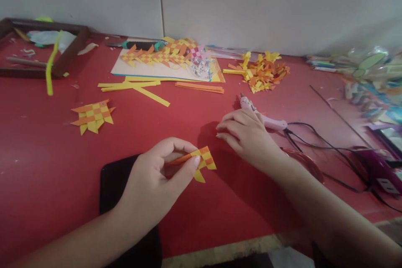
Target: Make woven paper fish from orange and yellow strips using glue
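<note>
Pinched between the thumb and fingers of my left hand (163, 176) is a woven paper fish (205, 159) in orange and yellow checks. Part of it is hidden behind the thumb and palm. My right hand (248, 134) hovers to the right with its fingers apart and nothing visible in them. Just behind that hand lies a pink glue gun (274, 123), its nozzle toward the back and its middle partly covered by the hand. A similar woven paper fish (95, 116) with a small eye lies flat at the left.
Yellow strips (150, 95) and orange strips (199, 88) lie behind my hands. Farther back are a board (117, 67) with woven pieces and a heap of paper scraps (264, 73). A black cable (309, 144) runs right; a dark flat object (113, 180) is under my left arm.
</note>
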Demonstrator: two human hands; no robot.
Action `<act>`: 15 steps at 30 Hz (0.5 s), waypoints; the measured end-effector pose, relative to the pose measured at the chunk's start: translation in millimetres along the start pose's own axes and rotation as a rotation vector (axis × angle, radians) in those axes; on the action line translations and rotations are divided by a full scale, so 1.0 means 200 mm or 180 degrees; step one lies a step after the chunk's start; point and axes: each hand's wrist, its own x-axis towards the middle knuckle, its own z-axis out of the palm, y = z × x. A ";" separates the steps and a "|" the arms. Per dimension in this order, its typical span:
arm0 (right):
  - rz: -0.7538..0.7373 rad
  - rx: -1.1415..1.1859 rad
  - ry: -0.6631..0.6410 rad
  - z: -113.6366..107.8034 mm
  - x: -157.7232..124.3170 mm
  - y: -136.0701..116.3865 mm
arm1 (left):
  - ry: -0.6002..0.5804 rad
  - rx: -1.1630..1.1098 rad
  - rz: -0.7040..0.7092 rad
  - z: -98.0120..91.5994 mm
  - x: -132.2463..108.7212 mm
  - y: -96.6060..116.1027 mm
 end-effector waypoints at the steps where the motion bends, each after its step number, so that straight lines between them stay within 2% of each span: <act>1: 0.0042 0.0011 -0.0008 0.00 0.00 0.00 | 0.0025 0.0019 0.0017 0.00 0.00 0.00; 9: -0.0067 0.0051 -0.0237 -0.02 0.01 -0.01 | -0.0014 -0.0187 -0.0104 0.01 0.01 0.00; 13: -0.0166 0.0356 -0.0433 -0.04 0.01 -0.02 | -0.0066 -0.0232 -0.0171 0.01 0.02 0.00; 15: -0.0234 0.0497 -0.0383 -0.04 0.01 -0.02 | -0.0092 -0.0231 -0.0229 0.01 0.02 0.01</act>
